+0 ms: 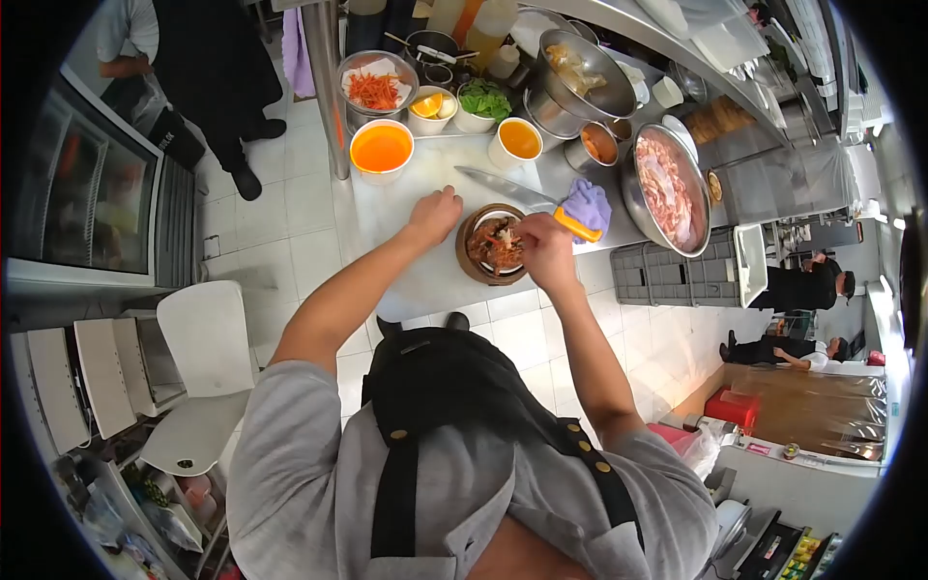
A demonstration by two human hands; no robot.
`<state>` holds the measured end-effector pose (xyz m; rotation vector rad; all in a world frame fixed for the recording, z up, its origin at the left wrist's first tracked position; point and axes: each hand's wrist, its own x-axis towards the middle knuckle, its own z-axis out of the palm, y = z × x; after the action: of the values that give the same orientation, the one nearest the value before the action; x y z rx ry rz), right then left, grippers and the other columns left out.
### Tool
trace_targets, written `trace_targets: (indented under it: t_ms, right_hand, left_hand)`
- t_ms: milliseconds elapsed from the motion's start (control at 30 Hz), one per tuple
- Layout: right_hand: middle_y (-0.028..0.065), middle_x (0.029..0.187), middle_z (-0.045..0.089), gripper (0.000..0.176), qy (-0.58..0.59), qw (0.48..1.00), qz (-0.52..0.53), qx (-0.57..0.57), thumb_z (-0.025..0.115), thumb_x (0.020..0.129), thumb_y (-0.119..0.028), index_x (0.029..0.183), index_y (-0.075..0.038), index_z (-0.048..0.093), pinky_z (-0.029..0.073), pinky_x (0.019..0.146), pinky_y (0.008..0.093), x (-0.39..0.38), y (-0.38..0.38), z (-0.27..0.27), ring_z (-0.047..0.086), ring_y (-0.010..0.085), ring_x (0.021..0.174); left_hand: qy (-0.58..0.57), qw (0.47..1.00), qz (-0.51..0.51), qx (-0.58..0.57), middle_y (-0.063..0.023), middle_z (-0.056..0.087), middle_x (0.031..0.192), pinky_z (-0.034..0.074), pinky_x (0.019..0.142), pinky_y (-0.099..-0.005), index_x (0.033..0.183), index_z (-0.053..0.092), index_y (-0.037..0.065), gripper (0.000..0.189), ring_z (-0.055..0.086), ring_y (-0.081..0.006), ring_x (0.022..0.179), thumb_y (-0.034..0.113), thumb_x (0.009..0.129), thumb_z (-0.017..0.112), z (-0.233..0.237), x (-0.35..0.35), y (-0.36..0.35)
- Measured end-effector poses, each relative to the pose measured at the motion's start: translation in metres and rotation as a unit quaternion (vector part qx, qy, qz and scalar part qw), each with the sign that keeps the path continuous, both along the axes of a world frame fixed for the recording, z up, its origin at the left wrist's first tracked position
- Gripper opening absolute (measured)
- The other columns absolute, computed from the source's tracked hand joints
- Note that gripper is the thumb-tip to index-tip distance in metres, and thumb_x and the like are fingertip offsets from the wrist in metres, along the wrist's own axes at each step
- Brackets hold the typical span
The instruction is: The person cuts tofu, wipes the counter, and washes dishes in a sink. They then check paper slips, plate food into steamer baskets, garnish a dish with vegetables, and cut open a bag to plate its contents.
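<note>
A round brown bowl, perhaps a bamboo steamer, stands at the front of the white cutting board with dark reddish shredded food in it. Over its right rim is my right hand, fingertips pinched together close to the food; what lies between them is hidden. My left hand is just left of the bowl, above the board, its fingers curled closed and their inside out of sight. Behind the bowl lies a knife with its yellow handle to the right, beside a crumpled purple cloth.
Orange liquid fills two white tubs behind the board. Further back are shredded carrot, green leaves and a steel bowl. Raw meat fills a large bowl at right, above a grey crate. Several other people stand around.
</note>
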<state>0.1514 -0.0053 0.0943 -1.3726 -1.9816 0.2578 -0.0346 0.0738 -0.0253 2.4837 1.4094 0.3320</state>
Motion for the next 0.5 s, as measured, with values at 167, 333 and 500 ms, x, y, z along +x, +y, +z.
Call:
trace_targets:
  t_ms: [167, 333, 500]
  right_hand:
    - [0.0157, 0.072, 0.059, 0.012, 0.016, 1.0, -0.005, 0.017, 0.055, 0.063, 0.007, 0.07, -0.001, 0.06, 0.048, 0.062, 0.0376, 0.005, 0.001, -0.013, 0.059, 0.0333, 0.07]
    - [0.016, 0.076, 0.059, 0.008, 0.01, 0.999, 0.039, 0.008, 0.058, 0.066, 0.003, 0.072, -0.001, 0.061, 0.046, 0.064, 0.0411, 0.014, -0.003, -0.026, 0.057, 0.0334, 0.077]
    - [0.0152, 0.077, 0.061, 0.014, 0.131, 0.991, -0.005, 0.034, 0.06, 0.065, 0.003, 0.076, -0.002, 0.067, 0.048, 0.063, 0.0373, 0.036, 0.0, 0.006, 0.06, 0.0324, 0.067]
  left_hand:
    - [0.026, 1.0, -0.017, -0.001, -0.0243, 0.054, 0.094, 0.053, 0.07, -0.0398, 0.088, 0.056, -0.005, 0.017, 0.061, -0.0344, 0.085, -0.004, 0.071, 0.057, 0.015, 0.0, -0.002]
    - [0.064, 0.998, -0.007, -0.029, -0.0276, 0.055, 0.098, 0.053, 0.071, -0.041, 0.091, 0.057, -0.006, 0.022, 0.062, -0.036, 0.086, -0.004, 0.069, 0.059, 0.009, -0.005, -0.004]
    - [-0.199, 0.951, 0.223, -0.082, -0.0162, 0.065, 0.077, 0.052, 0.066, -0.0358, 0.075, 0.062, -0.001, 0.008, 0.065, -0.0276, 0.071, 0.0, 0.067, 0.062, 0.074, -0.001, -0.019]
